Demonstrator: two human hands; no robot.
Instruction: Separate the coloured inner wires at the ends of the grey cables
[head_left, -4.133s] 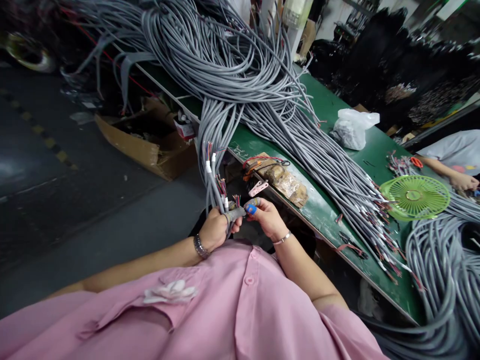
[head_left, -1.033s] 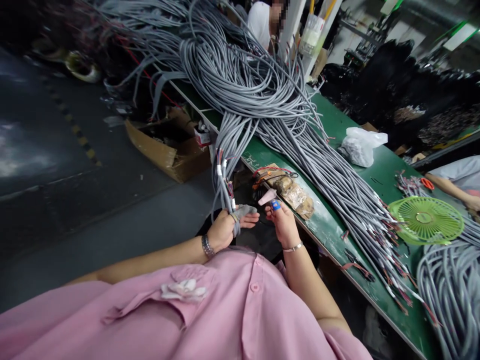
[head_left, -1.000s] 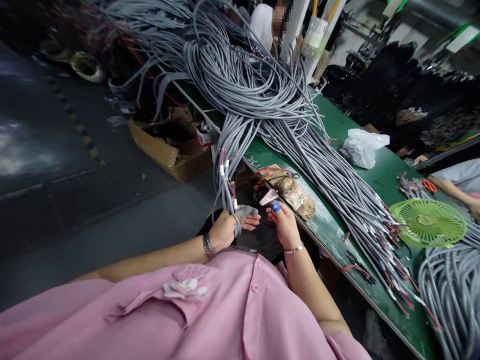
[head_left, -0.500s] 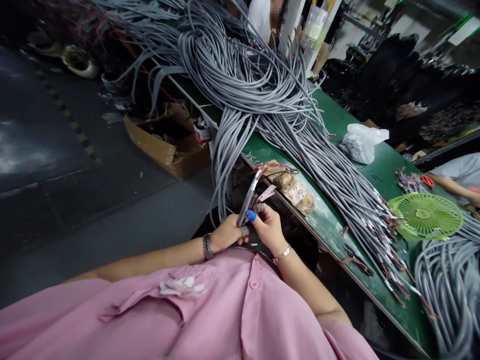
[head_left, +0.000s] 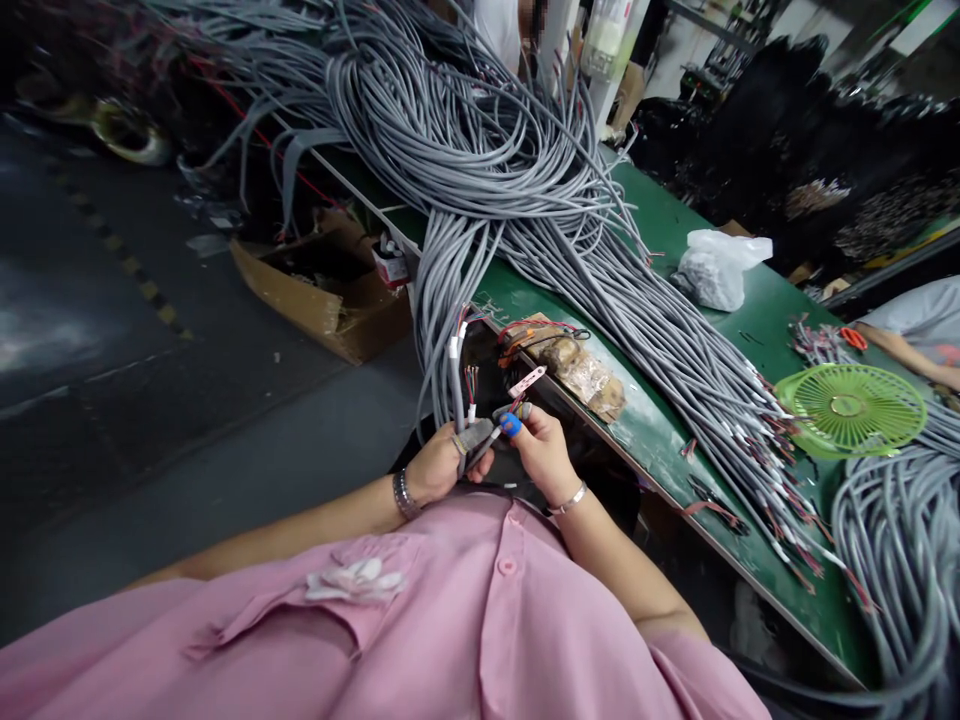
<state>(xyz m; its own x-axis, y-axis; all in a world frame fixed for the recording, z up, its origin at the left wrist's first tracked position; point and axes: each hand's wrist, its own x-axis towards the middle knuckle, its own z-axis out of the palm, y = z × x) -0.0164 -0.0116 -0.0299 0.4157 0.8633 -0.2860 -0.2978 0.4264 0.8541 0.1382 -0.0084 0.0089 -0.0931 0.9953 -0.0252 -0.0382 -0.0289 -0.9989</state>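
My left hand point(head_left: 442, 463), with grey finger covers, is closed around several grey cables point(head_left: 455, 385) in front of my body. Bare coloured wires fan out above white sleeves at the cable ends. My right hand point(head_left: 541, 450), a blue cover on its thumb, pinches the wire end of one cable point(head_left: 484, 455) just right of the left hand. A pale pink tag-like strip point(head_left: 528, 381) sticks up above the right fingers. Behind the hands, a large bundle of grey cables point(head_left: 465, 170) lies over the green table point(head_left: 667, 215) and hangs off its near edge.
A wrapped brown block point(head_left: 585, 375) with wires lies at the table edge. Farther right are a white plastic bag point(head_left: 720, 270), a green fan point(head_left: 851, 408) and another person's arm point(head_left: 907, 355). An open cardboard box point(head_left: 300, 310) stands on the floor at left.
The cables in my left hand have spread apart, some shifting left and upright. My right hand now pinches one cable's end apart from the others. The view has shifted slightly.
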